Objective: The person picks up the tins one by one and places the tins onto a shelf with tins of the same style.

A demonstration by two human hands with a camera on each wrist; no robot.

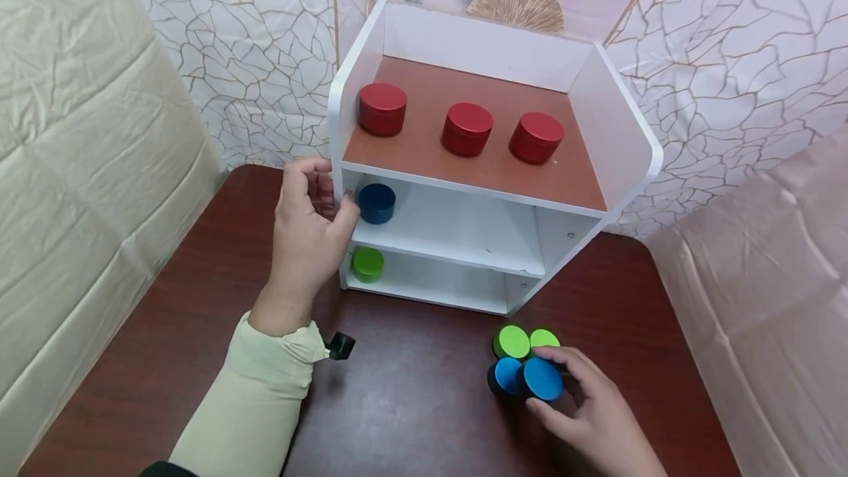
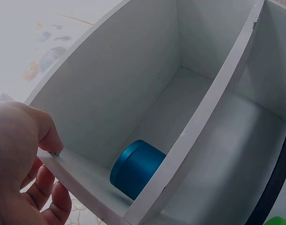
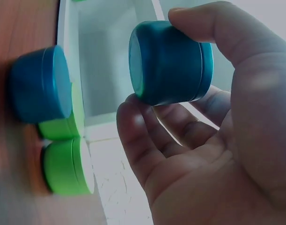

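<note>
My left hand point(image 1: 306, 245) grips the left side panel of the white shelf unit point(image 1: 444, 230), thumb on the inner side and fingers outside. In the left wrist view a blue tin point(image 2: 139, 168) sits on the middle shelf close to that hand. My right hand point(image 1: 599, 411) pinches another blue round tin point(image 1: 542, 379) between thumb and fingers, off the table in the right wrist view. Beside it a second blue tin point(image 1: 506, 375) and two green tins point(image 1: 513, 342) stand together on the table. One more green tin point(image 1: 367, 264) is at the left of the bottom shelf.
Three red tins point(image 1: 467, 129) stand on the unit's brown top, between raised side walls. The unit stands on a dark red-brown table point(image 1: 397, 389). Patterned cloth point(image 1: 258, 43) hangs behind, and pale cloth point(image 1: 86, 131) lines both sides.
</note>
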